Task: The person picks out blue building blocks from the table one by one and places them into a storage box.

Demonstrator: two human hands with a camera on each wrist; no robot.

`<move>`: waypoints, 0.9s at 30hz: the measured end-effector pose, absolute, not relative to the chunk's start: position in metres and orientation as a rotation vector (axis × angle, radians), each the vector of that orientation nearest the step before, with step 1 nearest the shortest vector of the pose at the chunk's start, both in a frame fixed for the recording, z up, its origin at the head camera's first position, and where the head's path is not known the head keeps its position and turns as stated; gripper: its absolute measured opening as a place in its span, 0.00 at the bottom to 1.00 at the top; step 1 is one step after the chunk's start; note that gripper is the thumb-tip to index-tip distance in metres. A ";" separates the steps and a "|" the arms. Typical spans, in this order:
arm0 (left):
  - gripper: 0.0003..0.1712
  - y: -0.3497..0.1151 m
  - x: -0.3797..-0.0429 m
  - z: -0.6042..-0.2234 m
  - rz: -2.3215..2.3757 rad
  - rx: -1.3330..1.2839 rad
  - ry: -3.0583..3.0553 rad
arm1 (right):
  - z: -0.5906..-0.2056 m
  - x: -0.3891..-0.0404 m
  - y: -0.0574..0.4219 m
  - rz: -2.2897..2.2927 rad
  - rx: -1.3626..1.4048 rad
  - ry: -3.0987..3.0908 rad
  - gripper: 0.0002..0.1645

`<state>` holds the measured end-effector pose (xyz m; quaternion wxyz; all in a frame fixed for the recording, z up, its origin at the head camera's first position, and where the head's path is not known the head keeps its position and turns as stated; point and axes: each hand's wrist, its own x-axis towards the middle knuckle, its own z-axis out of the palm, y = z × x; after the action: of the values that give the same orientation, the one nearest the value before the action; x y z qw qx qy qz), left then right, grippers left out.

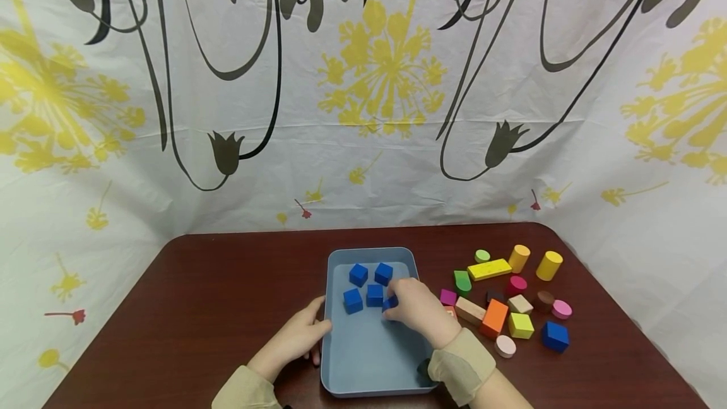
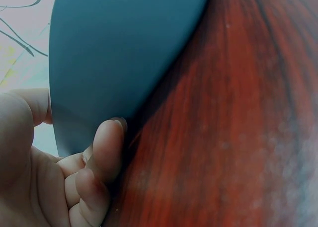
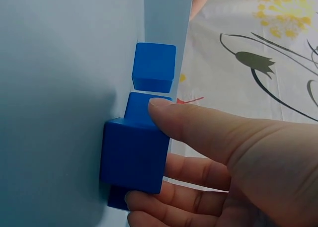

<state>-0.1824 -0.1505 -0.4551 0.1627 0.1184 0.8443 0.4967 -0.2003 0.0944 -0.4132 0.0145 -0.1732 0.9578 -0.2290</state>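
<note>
A blue-grey tray [image 1: 369, 365] lies lengthwise on the table. My left hand [image 1: 298, 333] holds its left side. In the left wrist view the thumb [image 2: 36, 104] is at the rim and the curled fingers [image 2: 107, 145] lie along the outer wall. Inside the tray, my right hand [image 1: 423, 309] pinches a blue cube [image 3: 133, 155] between thumb and fingers, partly hidden by the hand in the head view. Several other blue cubes [image 1: 353, 301] sit close to it in the tray's far half, one of them [image 3: 155, 63] beyond the thumb in the right wrist view.
Right of the tray lies a loose group of coloured blocks: an orange block [image 1: 494, 319], a long yellow bar [image 1: 490, 269], yellow cylinders [image 1: 549, 266], a bigger blue block [image 1: 555, 336] and several others. A patterned cloth [image 1: 386, 188] hangs behind the dark wooden table [image 1: 238, 283].
</note>
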 end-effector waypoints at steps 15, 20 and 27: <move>0.35 -0.152 -0.184 -0.457 1.427 0.342 2.398 | -0.407 -0.200 0.096 -0.704 -0.541 2.963 0.20; 0.35 -0.151 -0.184 -0.458 1.422 0.336 2.406 | -0.404 -0.199 0.096 -0.684 -0.533 2.951 0.21; 0.36 -0.151 -0.184 -0.458 1.429 0.338 2.400 | -0.394 -0.196 0.098 -0.677 -0.537 2.956 0.22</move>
<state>-0.1841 -0.1513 -0.4580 0.1631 0.1186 0.8416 0.5010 -0.1964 0.0979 -0.3941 0.0312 -0.1743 0.9593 -0.2198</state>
